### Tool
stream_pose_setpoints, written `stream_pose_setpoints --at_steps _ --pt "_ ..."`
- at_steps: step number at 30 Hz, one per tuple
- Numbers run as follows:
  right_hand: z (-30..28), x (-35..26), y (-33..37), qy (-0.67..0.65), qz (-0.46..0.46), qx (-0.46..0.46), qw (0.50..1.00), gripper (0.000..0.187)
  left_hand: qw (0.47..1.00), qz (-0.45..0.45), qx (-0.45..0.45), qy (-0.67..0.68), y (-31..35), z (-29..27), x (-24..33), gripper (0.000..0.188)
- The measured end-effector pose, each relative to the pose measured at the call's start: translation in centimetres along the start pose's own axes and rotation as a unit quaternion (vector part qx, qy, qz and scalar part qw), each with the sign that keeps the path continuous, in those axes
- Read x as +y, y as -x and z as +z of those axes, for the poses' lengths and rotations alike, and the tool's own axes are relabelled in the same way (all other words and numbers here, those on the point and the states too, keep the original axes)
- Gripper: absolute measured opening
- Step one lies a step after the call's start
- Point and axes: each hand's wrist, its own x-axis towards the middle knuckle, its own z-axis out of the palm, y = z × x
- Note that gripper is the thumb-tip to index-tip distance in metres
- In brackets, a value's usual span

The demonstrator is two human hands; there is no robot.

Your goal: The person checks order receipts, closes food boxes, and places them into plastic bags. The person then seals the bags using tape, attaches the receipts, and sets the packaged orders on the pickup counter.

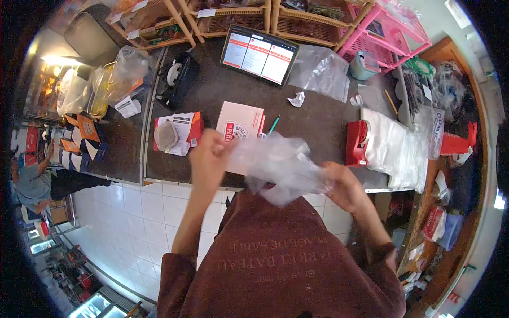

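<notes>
A clear, crinkled plastic bag (283, 161) stretches between my two hands above the front edge of the dark table, blurred by motion. My left hand (210, 159) pinches its left end. At the other end, my right hand (342, 185) grips the bag with curled fingers. Behind the bag lies a pale pink cardboard box (243, 112) with red and black print, its near part covered by the bag. A green pen (273, 125) rests just right of the box. Left of my left hand sit a red box with a paper slip (185, 126) and a round lidded tub (166, 135) on top.
A lit tablet (260, 55) stands at the back beside flat clear bags (321, 71) and crumpled paper (297, 99). On the right are a red tape dispenser (357, 143) and stacked white bags (395, 146). A black device (177, 79) is back left. Another person (37, 183) stands far left.
</notes>
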Motion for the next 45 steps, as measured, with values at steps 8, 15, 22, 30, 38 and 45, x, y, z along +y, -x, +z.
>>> stream_pose_setpoints --at_steps 8,15,22,30,38,45 --pt "1.5 -3.7 2.0 0.65 -0.238 -0.177 0.699 0.015 0.982 -0.037 0.123 0.141 0.7 -5.9 -4.5 0.05" --pt "5.3 -2.7 -4.2 0.574 -0.095 -0.473 0.662 0.033 0.969 0.169 0.044 -0.173 2.0 -2.3 -0.2 0.07" --pt "8.0 -4.3 -12.8 0.607 -0.169 -0.353 0.691 0.047 0.999 0.006 0.029 0.016 3.4 -11.4 -7.6 0.028" --pt "9.5 4.0 -22.3 0.824 -0.308 -0.474 -0.035 0.109 0.985 -0.026 0.14 0.095 3.3 -15.6 0.9 0.038" --pt "9.2 -3.5 -15.5 0.828 -0.325 -0.336 0.308 0.081 0.963 0.033 0.113 0.244 -0.5 -11.4 5.2 0.039" --pt "2.6 -18.5 -0.8 0.831 -0.464 0.093 0.293 0.103 0.803 -0.029 -0.209 0.557 -4.9 1.9 5.0 0.04"
